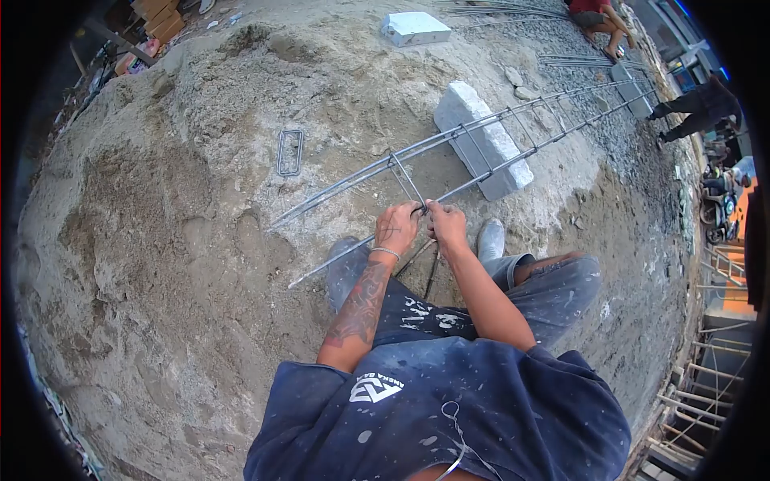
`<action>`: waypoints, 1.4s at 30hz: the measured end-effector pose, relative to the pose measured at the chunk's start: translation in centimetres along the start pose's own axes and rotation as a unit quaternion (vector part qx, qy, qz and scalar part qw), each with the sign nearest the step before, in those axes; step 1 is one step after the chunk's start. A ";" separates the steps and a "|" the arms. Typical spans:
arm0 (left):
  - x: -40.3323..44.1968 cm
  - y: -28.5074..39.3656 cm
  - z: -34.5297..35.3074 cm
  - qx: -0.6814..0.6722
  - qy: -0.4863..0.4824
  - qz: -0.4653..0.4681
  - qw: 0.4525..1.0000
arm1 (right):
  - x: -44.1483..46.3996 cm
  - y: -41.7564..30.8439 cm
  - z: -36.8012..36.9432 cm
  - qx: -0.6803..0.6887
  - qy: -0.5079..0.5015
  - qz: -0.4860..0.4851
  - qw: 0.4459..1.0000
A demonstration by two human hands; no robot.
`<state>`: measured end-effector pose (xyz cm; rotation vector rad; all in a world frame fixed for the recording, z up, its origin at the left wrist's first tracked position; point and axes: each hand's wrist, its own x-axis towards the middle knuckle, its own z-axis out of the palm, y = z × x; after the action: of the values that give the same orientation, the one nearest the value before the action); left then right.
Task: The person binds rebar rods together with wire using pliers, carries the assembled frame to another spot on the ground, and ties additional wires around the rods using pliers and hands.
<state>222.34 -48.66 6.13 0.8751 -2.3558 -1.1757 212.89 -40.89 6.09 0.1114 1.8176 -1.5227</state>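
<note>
My left hand [395, 228] is closed, with its fingertips pinching a short dark tie wire [419, 210] where a stirrup [407, 178] meets the near bar of a rebar cage [473, 183]. Right beside it, my right hand [447, 223] is closed too, its fingertips at the same joint; what they grip is mostly hidden. Below the hands, two thin dark lengths [434, 271] hang between my legs, and I cannot tell what they are. The cage rests across a pale concrete block [484, 140], its near bar ends reaching left above the sand.
A loose rectangular stirrup [290, 152] lies on the sand to the left. Another pale block [415, 29] sits farther off, and a block [632, 90] is under the cage's far end. Two people [696, 108] [600, 20] are near that end. Loose bars [585, 61] lie on gravel.
</note>
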 end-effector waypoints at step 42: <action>10.1 -1.0 -3.7 0.065 -0.465 -0.183 0.864 | 0.7 3.1 -1.8 -0.024 -0.027 -0.056 0.998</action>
<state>217.32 -58.01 7.94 0.9608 -3.1284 -1.9472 213.13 -38.69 3.24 -0.0565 1.8424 -1.5419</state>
